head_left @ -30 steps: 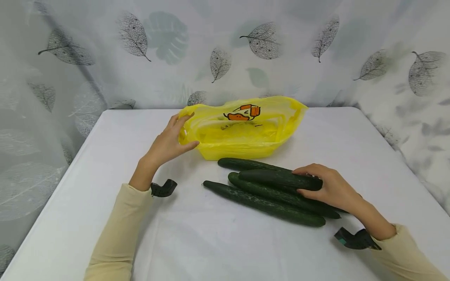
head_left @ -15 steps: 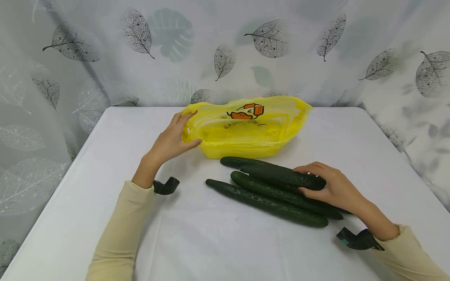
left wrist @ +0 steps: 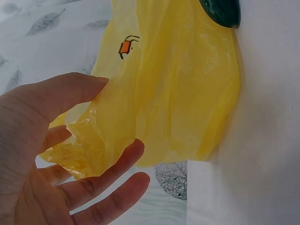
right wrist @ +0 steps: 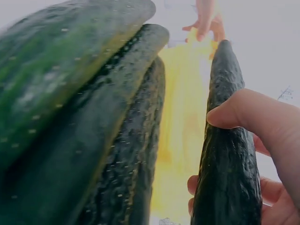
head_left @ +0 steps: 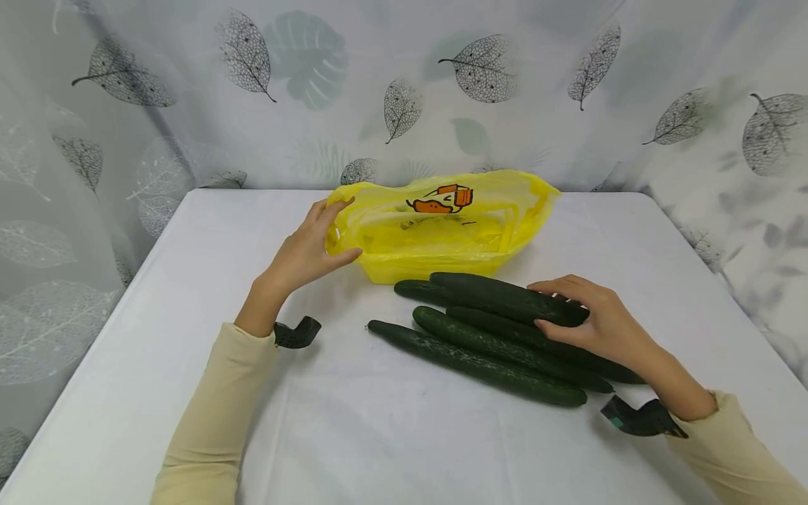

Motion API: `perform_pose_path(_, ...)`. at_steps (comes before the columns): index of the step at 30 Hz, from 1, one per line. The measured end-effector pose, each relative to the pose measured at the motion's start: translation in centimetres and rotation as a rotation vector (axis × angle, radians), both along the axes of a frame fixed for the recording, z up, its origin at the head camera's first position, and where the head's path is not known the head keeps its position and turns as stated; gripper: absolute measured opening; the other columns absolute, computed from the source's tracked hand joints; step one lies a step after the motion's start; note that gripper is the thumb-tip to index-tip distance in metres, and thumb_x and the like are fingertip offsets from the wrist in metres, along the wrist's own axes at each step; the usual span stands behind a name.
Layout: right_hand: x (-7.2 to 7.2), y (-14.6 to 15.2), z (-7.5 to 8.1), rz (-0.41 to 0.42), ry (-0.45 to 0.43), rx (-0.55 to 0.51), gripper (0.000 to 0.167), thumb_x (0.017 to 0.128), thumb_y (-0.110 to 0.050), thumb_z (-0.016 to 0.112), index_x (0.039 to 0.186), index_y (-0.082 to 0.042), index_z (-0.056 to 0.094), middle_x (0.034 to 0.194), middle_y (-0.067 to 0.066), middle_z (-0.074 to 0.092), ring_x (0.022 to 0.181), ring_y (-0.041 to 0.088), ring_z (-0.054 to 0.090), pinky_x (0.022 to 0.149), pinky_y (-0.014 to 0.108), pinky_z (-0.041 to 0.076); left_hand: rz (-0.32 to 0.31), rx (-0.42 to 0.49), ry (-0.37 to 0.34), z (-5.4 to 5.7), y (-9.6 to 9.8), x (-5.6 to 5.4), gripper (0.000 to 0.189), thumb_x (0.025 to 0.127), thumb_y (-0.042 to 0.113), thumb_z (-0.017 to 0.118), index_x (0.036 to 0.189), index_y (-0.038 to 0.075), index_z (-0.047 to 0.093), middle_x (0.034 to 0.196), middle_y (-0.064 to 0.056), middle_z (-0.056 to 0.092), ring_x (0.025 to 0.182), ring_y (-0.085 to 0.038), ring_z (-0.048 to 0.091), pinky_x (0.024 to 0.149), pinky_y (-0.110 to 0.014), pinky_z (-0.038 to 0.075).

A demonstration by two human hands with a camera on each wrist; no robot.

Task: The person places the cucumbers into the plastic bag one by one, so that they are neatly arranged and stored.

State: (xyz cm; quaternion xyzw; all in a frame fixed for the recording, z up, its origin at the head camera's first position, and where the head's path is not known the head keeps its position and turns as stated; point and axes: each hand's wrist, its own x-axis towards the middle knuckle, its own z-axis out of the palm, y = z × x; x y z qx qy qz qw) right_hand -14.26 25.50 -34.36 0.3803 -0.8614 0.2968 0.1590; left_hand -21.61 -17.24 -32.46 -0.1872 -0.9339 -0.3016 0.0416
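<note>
A yellow plastic bag (head_left: 435, 242) with a cartoon print lies with its mouth spread toward me at the back of the table. At its left end my left hand (head_left: 306, 245) has its thumb and fingers spread wide against the plastic; in the left wrist view, some fingers (left wrist: 124, 161) pass in front of the bag and others sit behind it. My right hand (head_left: 596, 315) grips the right end of a dark green cucumber (head_left: 499, 294), thumb on one side and fingers on the other. Several more cucumbers (head_left: 480, 361) lie side by side below it.
The table has a white cover (head_left: 379, 449). Behind it hangs a leaf-patterned curtain (head_left: 404, 77), which also runs along the left and right sides. A black wrist device (head_left: 297, 332) sits on each arm.
The right hand has moved the gripped cucumber off the others, away from me toward the bag, uncovering another cucumber below. The left hand and bag keep their places; the view shifted slightly.
</note>
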Motion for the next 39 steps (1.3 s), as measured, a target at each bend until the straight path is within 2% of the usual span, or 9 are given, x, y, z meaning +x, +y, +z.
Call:
perform_pose_path(14,-1.4,-0.7,1.3,-0.013,0.055,-0.101,0.062,0.056,0.007,0.084,0.115,-0.003,0.069,0.107,0.002,0.069,0.093,0.003,0.057,0.077,0.012,0.044,0.000,-0.011,0.000,0.1,-0.1,0.0,0.079,0.088,0.034,0.071,0.153,0.019,0.029,0.153,-0.016,0.026,0.098,-0.038,0.059,0.082,-0.058,0.047)
perform_pose_path(24,-1.9,-1.8,2.4,-0.049,0.032,-0.131,0.062,0.057,0.011,0.083,0.116,-0.003,0.069,0.106,-0.004,0.067,0.087,0.001,0.056,0.079,0.010,0.044,-0.006,-0.013,-0.008,0.1,-0.1,-0.1,0.079,0.088,0.034,0.071,0.154,0.020,0.029,0.153,-0.016,0.027,0.091,-0.037,0.060,0.080,-0.057,0.048)
perform_pose_path(29,-2.1,-2.2,2.7,-0.061,0.020,-0.162,0.062,0.058,0.013,0.083,0.116,-0.002,0.069,0.106,-0.007,0.066,0.090,-0.001,0.056,0.082,0.010,0.044,-0.010,-0.016,-0.008,-0.1,0.1,-0.3,0.079,0.088,0.035,0.071,0.154,0.021,0.028,0.153,-0.014,0.028,0.087,-0.035,0.059,0.078,-0.054,0.049)
perform_pose_path(35,-2.8,-2.5,3.5,-0.072,0.015,-0.197,0.061,0.058,0.017,0.082,0.115,0.000,0.069,0.107,-0.014,0.064,0.089,-0.001,0.057,0.081,0.010,0.045,-0.012,-0.026,-0.009,-0.1,0.2,-0.2,0.080,0.088,0.035,0.071,0.154,0.021,0.029,0.153,-0.014,0.028,0.089,-0.035,0.060,0.080,-0.055,0.048)
perform_pose_path(39,-3.5,-2.9,4.0,-0.066,0.007,-0.230,0.060,0.059,0.018,0.080,0.115,0.001,0.069,0.103,-0.013,0.064,0.088,0.000,0.057,0.079,0.011,0.045,-0.011,-0.029,-0.009,0.0,0.1,-0.1,0.079,0.088,0.034,0.070,0.154,0.020,0.028,0.153,-0.016,0.027,0.090,-0.035,0.060,0.080,-0.056,0.048)
